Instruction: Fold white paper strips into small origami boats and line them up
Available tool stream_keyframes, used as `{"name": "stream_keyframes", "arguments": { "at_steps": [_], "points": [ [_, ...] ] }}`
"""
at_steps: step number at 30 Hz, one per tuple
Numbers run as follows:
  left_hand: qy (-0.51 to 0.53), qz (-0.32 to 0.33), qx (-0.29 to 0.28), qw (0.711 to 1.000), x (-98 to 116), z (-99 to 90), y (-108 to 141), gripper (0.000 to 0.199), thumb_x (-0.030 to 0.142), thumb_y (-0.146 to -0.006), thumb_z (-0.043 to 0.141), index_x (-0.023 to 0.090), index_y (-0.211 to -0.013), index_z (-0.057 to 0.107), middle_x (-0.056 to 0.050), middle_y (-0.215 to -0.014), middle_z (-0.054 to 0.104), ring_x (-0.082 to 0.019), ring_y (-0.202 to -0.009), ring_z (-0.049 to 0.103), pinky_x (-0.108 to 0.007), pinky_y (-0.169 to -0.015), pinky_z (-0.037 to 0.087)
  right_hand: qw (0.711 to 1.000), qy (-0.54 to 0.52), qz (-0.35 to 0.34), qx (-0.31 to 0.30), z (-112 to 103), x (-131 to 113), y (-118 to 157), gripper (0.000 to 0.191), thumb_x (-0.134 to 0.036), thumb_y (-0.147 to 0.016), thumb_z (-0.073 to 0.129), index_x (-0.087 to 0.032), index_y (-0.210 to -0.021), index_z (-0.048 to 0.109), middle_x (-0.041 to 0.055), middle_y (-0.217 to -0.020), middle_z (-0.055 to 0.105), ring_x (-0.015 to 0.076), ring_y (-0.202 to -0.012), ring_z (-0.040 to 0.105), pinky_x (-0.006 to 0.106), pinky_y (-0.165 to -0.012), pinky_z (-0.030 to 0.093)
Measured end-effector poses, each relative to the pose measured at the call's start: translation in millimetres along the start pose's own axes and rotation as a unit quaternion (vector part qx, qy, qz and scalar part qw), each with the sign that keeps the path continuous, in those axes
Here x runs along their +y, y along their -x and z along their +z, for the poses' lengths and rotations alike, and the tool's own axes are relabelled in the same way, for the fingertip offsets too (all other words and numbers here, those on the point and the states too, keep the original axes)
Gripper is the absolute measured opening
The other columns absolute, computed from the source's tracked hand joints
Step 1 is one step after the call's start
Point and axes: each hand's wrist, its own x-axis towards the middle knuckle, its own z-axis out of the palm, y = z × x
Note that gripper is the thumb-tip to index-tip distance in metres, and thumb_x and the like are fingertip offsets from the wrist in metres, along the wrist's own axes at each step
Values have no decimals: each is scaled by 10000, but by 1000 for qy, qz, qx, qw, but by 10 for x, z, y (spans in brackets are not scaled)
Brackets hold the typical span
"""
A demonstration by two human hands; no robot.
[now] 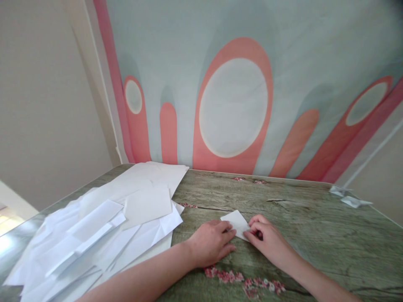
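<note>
A small white piece of paper (236, 221), which looks folded, lies on the wood-patterned table between my two hands. My left hand (211, 243) rests palm down at its left edge, fingers spread and fingertips touching the paper. At the paper's right corner, my right hand (263, 233) is closed in a pinch on the edge, its other fingers curled. The fingertips cover parts of both edges, so the exact fold is hard to make out.
A loose heap of white paper sheets (147, 203), some creased or folded, covers the table's left side. Two small folded white paper pieces (355, 201) sit at the far right edge. Behind the table (315, 226) hangs a patterned cloth (182, 54).
</note>
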Motion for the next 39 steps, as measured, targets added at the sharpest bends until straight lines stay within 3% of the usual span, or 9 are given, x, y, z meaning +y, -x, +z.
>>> {"name": "stream_keyframes", "arguments": {
  "at_steps": [39],
  "points": [
    [6,5,-26,1000,-26,-43,20,394,425,-876,463,254,-1231,480,-53,-1198,497,-222,-1021,548,-333,-893,452,1000,-2,-25,-11,15,17,23,169,-222,-790,507,-202,-634,446,38,-876,484,160,-766,508,289,-671,429]
  ]
}}
